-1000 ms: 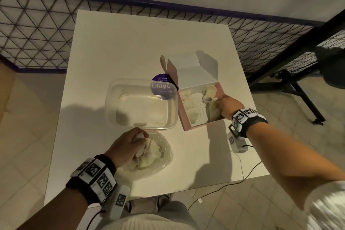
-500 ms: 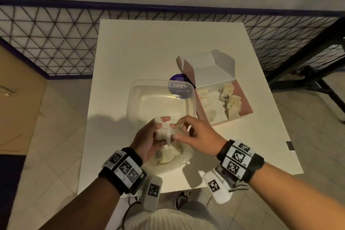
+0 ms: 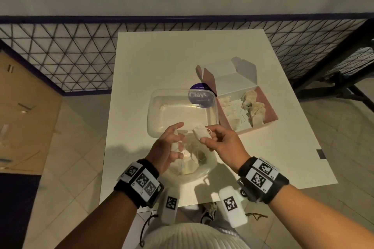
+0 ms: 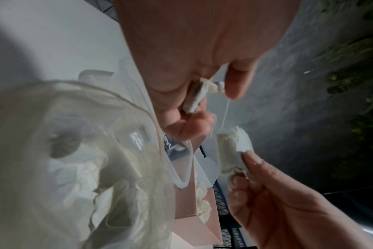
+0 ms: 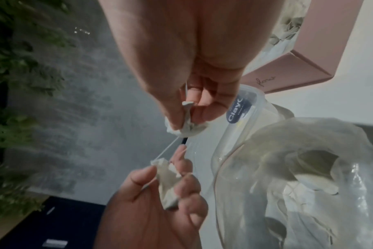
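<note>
My left hand [image 3: 176, 142] holds a small white pouch [image 3: 174, 147] between thumb and curled fingers, just above a clear plastic bag [image 3: 193, 168] full of similar pouches. My right hand [image 3: 206, 134] pinches a second white pouch [image 3: 200, 133] close beside it. A thin string [image 4: 225, 114] runs taut between the left hand's pouch [image 4: 194, 98] and the right hand's pouch [image 4: 230, 151]. In the right wrist view the string [image 5: 168, 150] links the pouch [image 5: 186, 125] in my right hand with the pouch [image 5: 168, 184] in my left hand. Both hands hover over the near rim of a clear plastic container [image 3: 150, 111].
A white table [image 3: 182, 56] carries everything. An open pink box [image 3: 270, 116] with more white pouches sits right of the container. A purple round label [image 3: 199, 95] shows behind the container. A wire mesh fence [image 3: 60, 56] stands behind the table; the floor is tiled.
My right hand left the pink box and came across to my left hand over the bag. It took hold of a pouch, and the two hands have drawn slightly apart, tightening the string.
</note>
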Available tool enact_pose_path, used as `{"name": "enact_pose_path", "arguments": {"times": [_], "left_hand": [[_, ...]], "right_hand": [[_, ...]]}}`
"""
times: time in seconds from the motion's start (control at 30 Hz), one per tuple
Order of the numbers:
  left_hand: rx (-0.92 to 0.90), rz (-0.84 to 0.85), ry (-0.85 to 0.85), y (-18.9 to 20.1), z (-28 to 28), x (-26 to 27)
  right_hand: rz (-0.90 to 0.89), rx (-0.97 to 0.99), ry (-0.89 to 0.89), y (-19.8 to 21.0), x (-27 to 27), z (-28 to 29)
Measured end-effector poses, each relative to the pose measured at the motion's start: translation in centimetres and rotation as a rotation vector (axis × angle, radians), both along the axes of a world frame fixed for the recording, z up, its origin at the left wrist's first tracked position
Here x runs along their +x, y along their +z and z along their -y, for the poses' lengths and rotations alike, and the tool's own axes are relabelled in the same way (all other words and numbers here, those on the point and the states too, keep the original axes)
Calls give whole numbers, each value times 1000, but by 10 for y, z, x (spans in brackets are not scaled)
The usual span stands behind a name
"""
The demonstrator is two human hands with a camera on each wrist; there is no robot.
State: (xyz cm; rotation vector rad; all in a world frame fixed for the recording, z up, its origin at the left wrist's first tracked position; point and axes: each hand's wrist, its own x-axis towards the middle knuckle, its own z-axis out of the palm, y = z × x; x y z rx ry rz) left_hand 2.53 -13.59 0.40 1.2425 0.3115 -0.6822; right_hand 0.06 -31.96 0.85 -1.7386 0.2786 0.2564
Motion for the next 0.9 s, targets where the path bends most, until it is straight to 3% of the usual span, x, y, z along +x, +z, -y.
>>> {"name": "enact_pose_path", "arguments": {"times": [0.17,0.27,0.37,0.43,0.57,0.7,0.8,0.9], "left_hand": [[-128,15,-3,2,-3,-2],[24,142,-79,4,2,-2],[170,295,-214,4,6,-3],[227,335,-217,3,6,-2],[313,355,-78,-9,-6,4],[374,273,102,-15,-24,10],[454,264,131,-18,-35,12],[526,275,99,-20,-39,13]], "right_hand": [[-96,86,-89,7,-1,8],[-108,66,-110,7,-2,11],[-31,-113,-106,6,-6,16],[31,-261,-73,8,-6,28],[-58,-556,56,13,2,81],[-75,-849,91,13,29,135],[-76,-916,110,-3,56,151],[-116,-897,263,-28,77,148]]}}
